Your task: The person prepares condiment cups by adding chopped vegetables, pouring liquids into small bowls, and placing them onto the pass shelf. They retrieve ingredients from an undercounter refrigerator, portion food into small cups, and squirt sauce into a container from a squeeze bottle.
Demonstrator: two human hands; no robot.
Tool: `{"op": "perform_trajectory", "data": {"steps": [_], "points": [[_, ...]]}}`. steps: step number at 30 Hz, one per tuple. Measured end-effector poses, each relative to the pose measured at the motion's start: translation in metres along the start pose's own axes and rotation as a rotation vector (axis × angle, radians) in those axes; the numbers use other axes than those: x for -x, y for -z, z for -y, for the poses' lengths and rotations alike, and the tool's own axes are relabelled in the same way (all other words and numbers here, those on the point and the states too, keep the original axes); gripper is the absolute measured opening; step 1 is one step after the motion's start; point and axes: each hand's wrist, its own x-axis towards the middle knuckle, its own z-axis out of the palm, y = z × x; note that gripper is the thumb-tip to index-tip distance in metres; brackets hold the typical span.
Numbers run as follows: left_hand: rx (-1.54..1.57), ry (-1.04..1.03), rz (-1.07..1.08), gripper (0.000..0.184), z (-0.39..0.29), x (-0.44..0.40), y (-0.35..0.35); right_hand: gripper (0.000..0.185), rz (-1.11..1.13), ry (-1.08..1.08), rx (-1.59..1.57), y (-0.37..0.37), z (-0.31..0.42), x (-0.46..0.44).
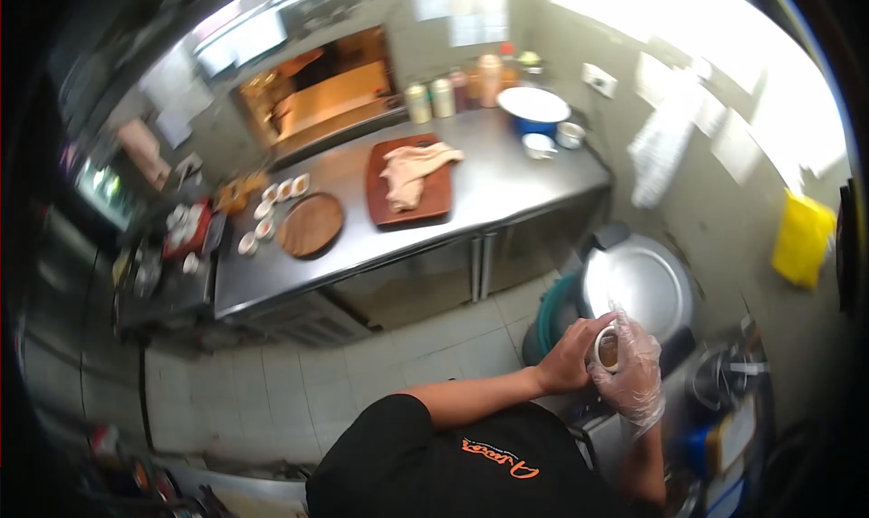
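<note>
Cradling a small white cup [598, 346] with something brown inside, a worker in a black shirt [389, 459] stands at the lower right of the frame, the cup held near a round metal lid [638, 278]. The bare left hand [568, 353] bends around one side, fingers close together; the right hand [634, 369], in a clear plastic glove, closes on the other, though blur and the glove make it impossible to tell which fingertips pinch the rim. The step in hand appears to be a two-handed handling of the cup, and the next move would seem to call for a steady grip that guards its contents. Orange lettering [500, 459] on the shirt, bottom center, appears to read "Arturo's"; a smaller line beside it is illegible. Wall papers [478, 13] at top center and bottles [443, 98] on the steel counter [516, 170] show no readable words.
</note>
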Motion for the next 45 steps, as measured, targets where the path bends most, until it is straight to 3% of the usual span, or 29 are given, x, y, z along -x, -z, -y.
{"op": "perform_trajectory", "data": {"steps": [6, 7, 10, 11, 14, 20, 23, 25, 29, 31, 34, 37, 39, 40, 41, 43, 44, 45], "points": [[-0.282, 0.115, -0.280, 0.090, 0.034, 0.012, 0.158, 0.078, 0.163, 0.213, -0.087, -0.099, 0.091, -0.145], [-0.300, 0.157, -0.298, 0.100, 0.039, 0.015, 0.179, 0.083, 0.190, 0.244, -0.069, -0.117, 0.097, -0.163], [-0.321, 0.364, -0.487, 0.108, 0.049, 0.028, 0.237, 0.083, 0.325, 0.357, -0.065, -0.148, 0.136, -0.229], [-0.417, 0.453, -0.520, 0.107, 0.055, 0.036, 0.256, 0.082, 0.278, 0.436, -0.076, -0.167, 0.141, -0.248], [-0.492, 0.672, -0.664, 0.092, 0.070, 0.069, 0.311, 0.082, 0.363, 0.526, -0.067, -0.221, 0.163, -0.316], [-0.701, 0.899, -0.999, 0.052, 0.108, 0.128, 0.432, 0.082, 0.284, 0.718, -0.042, -0.351, 0.227, -0.460], [-0.728, 0.997, -1.255, 0.048, 0.129, 0.150, 0.507, 0.082, 0.390, 0.702, 0.036, -0.428, 0.254, -0.532], [-0.805, 1.040, -1.346, 0.047, 0.137, 0.170, 0.553, 0.081, 0.389, 0.703, 0.017, -0.503, 0.258, -0.572], [-0.964, 1.146, -1.485, 0.049, 0.140, 0.190, 0.633, 0.073, 0.476, 0.646, 0.071, -0.580, 0.290, -0.631], [-0.991, 1.221, -1.512, 0.052, 0.140, 0.200, 0.660, 0.069, 0.549, 0.603, 0.093, -0.599, 0.310, -0.646], [-0.971, 1.297, -1.547, 0.056, 0.144, 0.212, 0.707, 0.060, 0.405, 0.577, 0.032, -0.645, 0.318, -0.664], [-1.047, 1.363, -1.560, 0.060, 0.151, 0.218, 0.745, 0.043, 0.260, 0.677, -0.068, -0.643, 0.352, -0.657], [-1.082, 1.336, -1.522, 0.062, 0.163, 0.215, 0.764, 0.028, 0.719, 0.625, -0.340, -0.702, 0.382, -0.610], [-1.225, 1.312, -1.359, 0.065, 0.173, 0.231, 0.773, 0.022, 0.527, 0.774, -0.529, -0.694, 0.402, -0.578], [-1.276, 1.211, -1.293, 0.062, 0.183, 0.246, 0.779, 0.017, 0.314, 0.934, -0.674, -0.684, 0.423, -0.547], [-1.222, 1.101, -1.208, 0.037, 0.190, 0.251, 0.791, 0.026, 0.907, 0.983, -0.145, -0.644, 0.478, -0.530], [-1.196, 1.059, -1.316, 0.029, 0.195, 0.251, 0.791, 0.022, 0.715, 0.842, -0.415, -0.649, 0.479, -0.502], [-1.231, 1.156, -1.294, 0.028, 0.187, 0.236, 0.789, 0.019, 0.697, 0.868, -0.348, -0.662, 0.484, -0.490]]}}
